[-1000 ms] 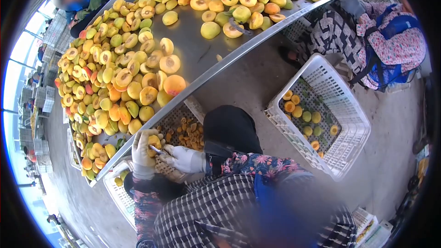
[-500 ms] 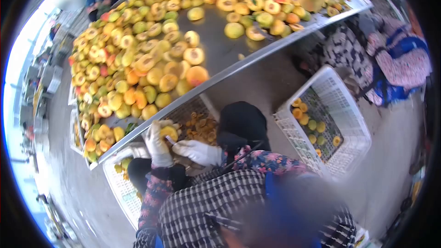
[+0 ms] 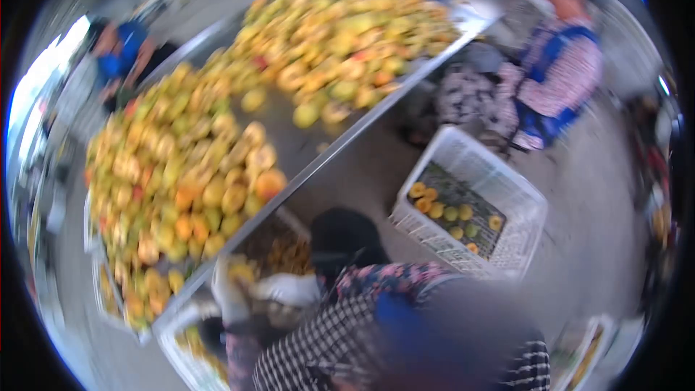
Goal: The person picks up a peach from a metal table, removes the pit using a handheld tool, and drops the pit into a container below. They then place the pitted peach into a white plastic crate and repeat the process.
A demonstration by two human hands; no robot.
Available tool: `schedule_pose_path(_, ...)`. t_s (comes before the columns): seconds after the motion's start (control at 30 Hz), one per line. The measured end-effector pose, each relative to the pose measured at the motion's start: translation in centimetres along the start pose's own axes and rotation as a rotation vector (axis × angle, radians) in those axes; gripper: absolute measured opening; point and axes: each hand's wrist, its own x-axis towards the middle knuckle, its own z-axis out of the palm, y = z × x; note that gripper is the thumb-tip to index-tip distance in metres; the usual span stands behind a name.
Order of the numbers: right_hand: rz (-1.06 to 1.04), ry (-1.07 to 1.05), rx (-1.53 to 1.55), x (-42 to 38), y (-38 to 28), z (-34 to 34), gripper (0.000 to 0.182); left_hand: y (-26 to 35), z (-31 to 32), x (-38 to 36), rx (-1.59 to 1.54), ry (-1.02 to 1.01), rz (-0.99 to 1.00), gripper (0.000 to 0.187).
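Both my hands wear white gloves and are smeared by motion, close together at the metal table's near edge [image 3: 250, 235]. My left hand [image 3: 230, 297] is closed around a yellow peach [image 3: 242, 271]. Beside it, to the right, my right hand [image 3: 289, 289] points toward the peach with its fingers curled. A small metal-bladed tool shows in it in the earlier frame; blur hides the tool now. Just beyond my hands, under the table edge, sits a crate with brownish-orange scraps [image 3: 286, 255]. Peach halves [image 3: 181, 166] are heaped on the table.
A white plastic crate [image 3: 525, 210] with several peach halves stands on the floor to the right. Another white crate [image 3: 174, 347] with fruit is at lower left. One co-worker [image 3: 557, 72] sits beyond the right crate; another person [image 3: 127, 51] is across the table.
The view has swung, so the table, crates and my hands appear lower and farther left. More of the right co-worker shows. My hands stay together at the peach.
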Motion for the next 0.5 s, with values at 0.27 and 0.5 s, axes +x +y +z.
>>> schedule_pose_path(0.27,-0.357,0.117,-0.571,2.9,0.2,-3.7,0.049,1.2,1.6,-1.7,-0.265,-0.024,-0.057,0.031)
schedule_pose_path(0.5,0.326,-0.338,0.072,0.1,-1.7,-0.8,0.03,-2.0,-6.1,3.2,-0.662,-0.643,-0.355,0.048)
